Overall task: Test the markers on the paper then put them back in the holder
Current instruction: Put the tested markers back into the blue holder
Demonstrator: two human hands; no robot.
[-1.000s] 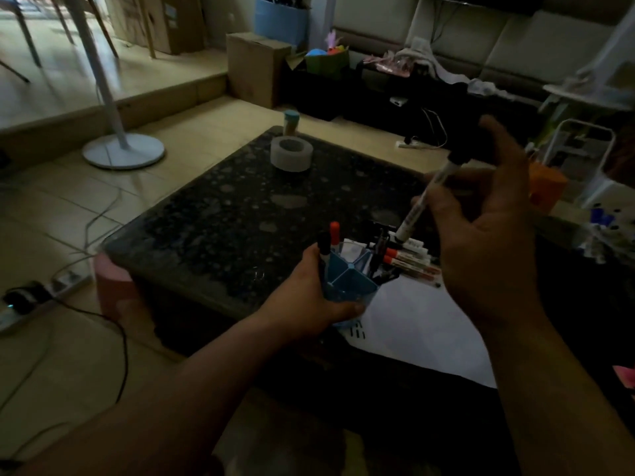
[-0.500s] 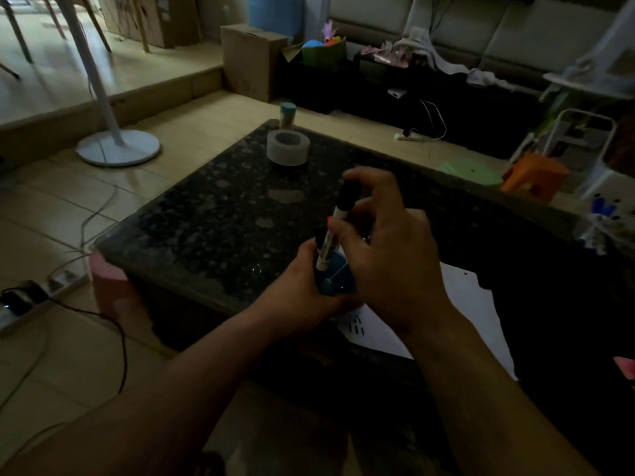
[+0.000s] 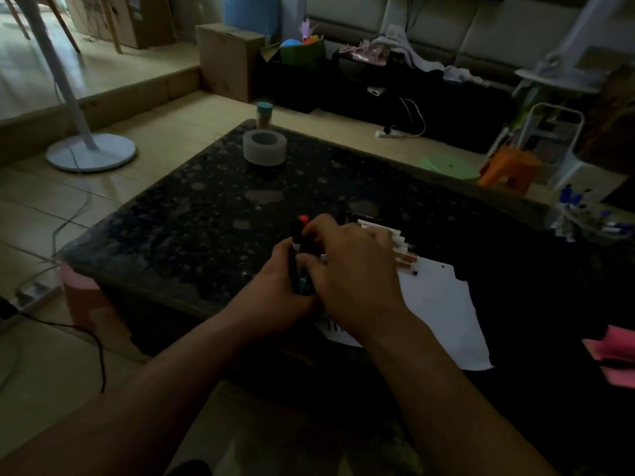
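Observation:
On the dark speckled table [image 3: 192, 228] stands a blue marker holder [image 3: 303, 286], mostly hidden between my hands. My left hand [image 3: 275, 286] grips its left side. Over its top lies my right hand [image 3: 350, 269], fingers curled down onto a black-capped marker [image 3: 296, 235] that stands in the holder beside a red-capped marker [image 3: 303, 219]. Several white markers [image 3: 395, 242] lie in a row just right of the holder, at the far edge of a white paper sheet [image 3: 443, 314] with short black strokes near its front left corner.
A grey tape roll [image 3: 264, 147] and a small jar with a teal lid [image 3: 264, 115] sit at the table's far left corner. A fan base [image 3: 91, 152] and cables lie on the floor to the left. Orange and green stools [image 3: 508, 166] stand beyond the right side.
My right hand came down from chest height with the black-capped marker, lowering it into the holder; now that hand covers the holder's top. My left hand stayed on the holder.

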